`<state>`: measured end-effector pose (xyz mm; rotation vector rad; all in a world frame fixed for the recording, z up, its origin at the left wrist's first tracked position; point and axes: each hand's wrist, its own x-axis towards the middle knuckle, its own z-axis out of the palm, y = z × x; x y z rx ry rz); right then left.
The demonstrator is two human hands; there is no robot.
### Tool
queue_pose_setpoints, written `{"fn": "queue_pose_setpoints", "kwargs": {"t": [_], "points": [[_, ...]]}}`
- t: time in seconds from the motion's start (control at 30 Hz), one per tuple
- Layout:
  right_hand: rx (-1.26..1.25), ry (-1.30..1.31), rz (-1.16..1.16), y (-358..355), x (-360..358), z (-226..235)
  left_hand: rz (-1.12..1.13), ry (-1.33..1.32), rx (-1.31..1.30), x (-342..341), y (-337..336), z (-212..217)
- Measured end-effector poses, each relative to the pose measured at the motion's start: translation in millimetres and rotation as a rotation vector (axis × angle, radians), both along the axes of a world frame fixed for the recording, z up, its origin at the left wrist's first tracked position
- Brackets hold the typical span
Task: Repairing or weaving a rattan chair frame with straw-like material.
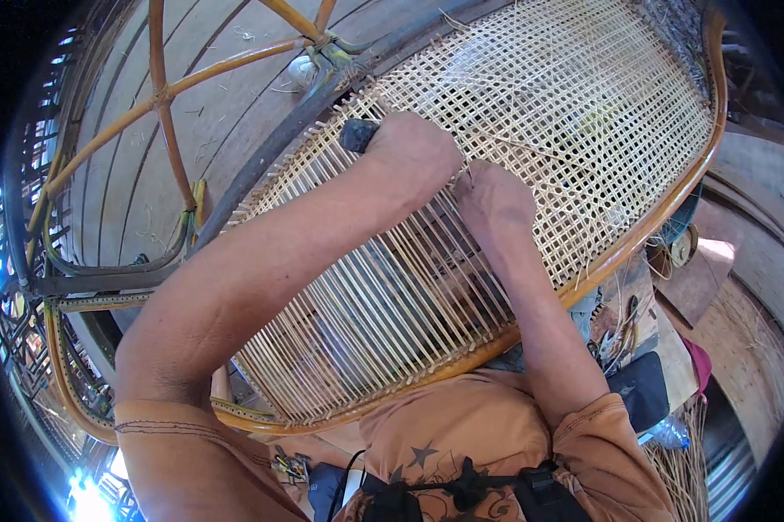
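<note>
My left hand [416, 143] is closed in a fist around a tool with a thick black handle [357, 136]; the handle's end sticks out on the left and the working end is hidden. Right beside it, the fingers of my right hand [499, 202] are pinched together on a thin cane strand, partly covered by the hand. Both hands rest over a cane panel [575, 104] stretched on a curved rattan frame [649, 228]. Toward the upper right the panel is woven in an open lattice. Below my hands, parallel strands [383, 287] run without crosswise weaving.
A rattan frame with crossing poles [161, 100] stands at the left above wooden boards [227, 113]. At the right lie a dark flat object [640, 389], a plastic bottle [670, 432] and a bundle of loose cane [683, 470]. Small tools [292, 464] lie at the lower left.
</note>
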<state>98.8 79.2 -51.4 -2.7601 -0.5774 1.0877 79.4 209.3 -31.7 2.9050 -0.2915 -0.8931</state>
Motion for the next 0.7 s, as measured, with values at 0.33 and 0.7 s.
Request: {"fn": "queue_pose_setpoints", "kwargs": {"t": [0.33, 0.7], "points": [[0.034, -0.024, -0.004, 0, -2, -3, -0.210, -0.088, -0.061, 13, 19, -2], [0.118, -0.120, 0.025, -6, -5, -14, -0.263, -0.026, -0.073, 21, 26, -7]]}}
